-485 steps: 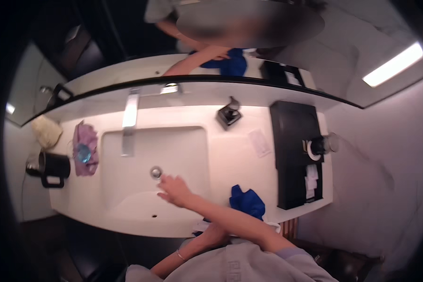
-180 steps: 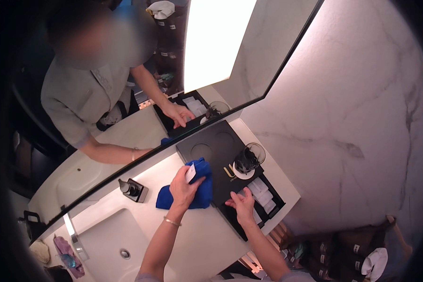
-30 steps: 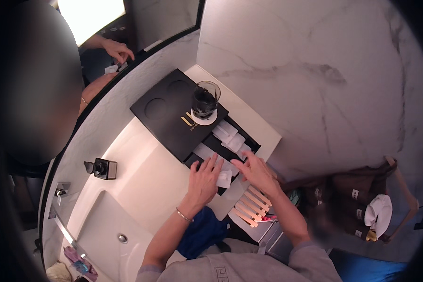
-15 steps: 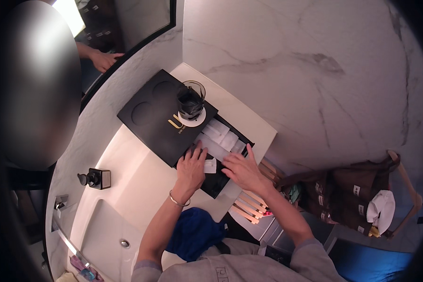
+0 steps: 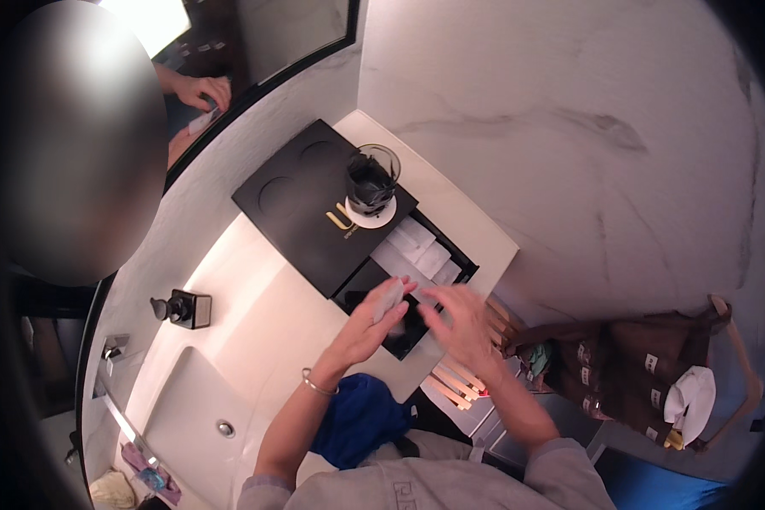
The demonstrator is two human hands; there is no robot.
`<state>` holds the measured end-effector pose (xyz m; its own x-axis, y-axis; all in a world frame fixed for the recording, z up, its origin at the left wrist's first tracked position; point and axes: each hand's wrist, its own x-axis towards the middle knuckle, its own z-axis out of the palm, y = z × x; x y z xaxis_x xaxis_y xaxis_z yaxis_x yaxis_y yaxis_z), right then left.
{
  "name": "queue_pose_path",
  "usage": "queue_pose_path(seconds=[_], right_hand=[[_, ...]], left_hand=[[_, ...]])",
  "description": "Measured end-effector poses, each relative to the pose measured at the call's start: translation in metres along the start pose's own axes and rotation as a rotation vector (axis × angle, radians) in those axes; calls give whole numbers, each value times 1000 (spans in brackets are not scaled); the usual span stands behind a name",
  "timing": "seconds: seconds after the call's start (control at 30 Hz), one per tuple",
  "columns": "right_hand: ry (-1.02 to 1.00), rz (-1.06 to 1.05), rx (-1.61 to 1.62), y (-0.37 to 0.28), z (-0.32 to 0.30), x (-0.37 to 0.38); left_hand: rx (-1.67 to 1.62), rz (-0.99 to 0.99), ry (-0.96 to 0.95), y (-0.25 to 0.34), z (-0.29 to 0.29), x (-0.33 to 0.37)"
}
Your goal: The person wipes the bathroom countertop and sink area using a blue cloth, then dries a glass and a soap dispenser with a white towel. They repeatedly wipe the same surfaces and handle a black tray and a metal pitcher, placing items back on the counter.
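Observation:
A small white packet (image 5: 388,301) lies along the palm of my left hand (image 5: 361,331), held between thumb and fingers. My right hand (image 5: 467,327) hovers just beside it with bent fingers apart and nothing visible in them; it is slightly blurred. Both hands are above the pulled-out drawer (image 5: 405,342) of a flat black box (image 5: 293,225). White packets (image 5: 422,249) fill the drawer's far part, while its nearer part shows dark and is partly hidden by my hands. On the box stands a clear glass (image 5: 371,181) with black contents, over a white round coaster (image 5: 371,214).
A black pump bottle (image 5: 189,308) stands left on the white counter (image 5: 259,289), beyond the sink (image 5: 183,408). Blue cloth (image 5: 361,425) is near my body. At right are a wooden slatted rack (image 5: 455,382) and a brown fabric hamper (image 5: 620,357). A mirror (image 5: 293,38) borders the counter.
My left hand has lifted the small white packet out of the drawer and turned palm inward. My right hand has risen off the drawer's packets. The view has shifted slightly.

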<state>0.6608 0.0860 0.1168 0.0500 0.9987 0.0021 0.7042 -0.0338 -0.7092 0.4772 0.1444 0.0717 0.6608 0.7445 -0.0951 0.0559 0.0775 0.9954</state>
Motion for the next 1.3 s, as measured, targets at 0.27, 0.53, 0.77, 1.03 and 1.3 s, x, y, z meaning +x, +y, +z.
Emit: queue_pose_path(seconds=[0.27,0.53,0.77,1.03,1.3], right_hand=[[-350,417,767,-32,26,-18],[-1233,-229,-130,-78,-61,-110],[-1485,-91,-505,-57,-16,-205],[-179,28,-585,-57,-71,-174],[926,214,-996,-34,-340,-273]], left_hand=[[-554,-176,252,9,5,-54],[-163,-260,749,-20,9,-231],[-55,-183,733,-25,26,-284],[-222,-158,852,-56,45,-293],[-48,-56,750,-28,42,-268]])
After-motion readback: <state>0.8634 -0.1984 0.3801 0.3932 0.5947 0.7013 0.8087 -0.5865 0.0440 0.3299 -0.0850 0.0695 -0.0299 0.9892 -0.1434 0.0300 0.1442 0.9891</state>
